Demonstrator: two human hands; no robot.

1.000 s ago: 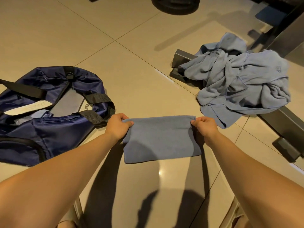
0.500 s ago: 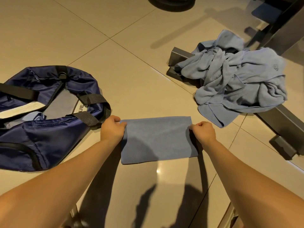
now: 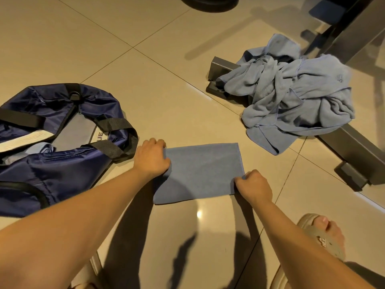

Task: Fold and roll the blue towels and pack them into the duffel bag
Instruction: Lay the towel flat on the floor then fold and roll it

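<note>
A folded blue towel (image 3: 200,174) lies flat on the tiled floor in front of me. My left hand (image 3: 151,158) grips its left edge near the far corner. My right hand (image 3: 253,185) pinches its right edge near the near corner. To the left lies the open navy duffel bag (image 3: 52,163), with a light blue rolled towel (image 3: 43,148) showing inside it. A heap of crumpled light blue towels (image 3: 298,99) sits to the far right, draped over a metal frame.
Grey metal frame bars (image 3: 354,151) of gym equipment run along the right, partly under the heap. A dark round weight plate (image 3: 208,3) lies at the top edge. My sandalled foot (image 3: 321,234) stands at the lower right.
My right hand has slid down the towel's right edge from the far corner towards the near corner. The towel now lies flat on the floor. My left hand has stayed at the left edge.
</note>
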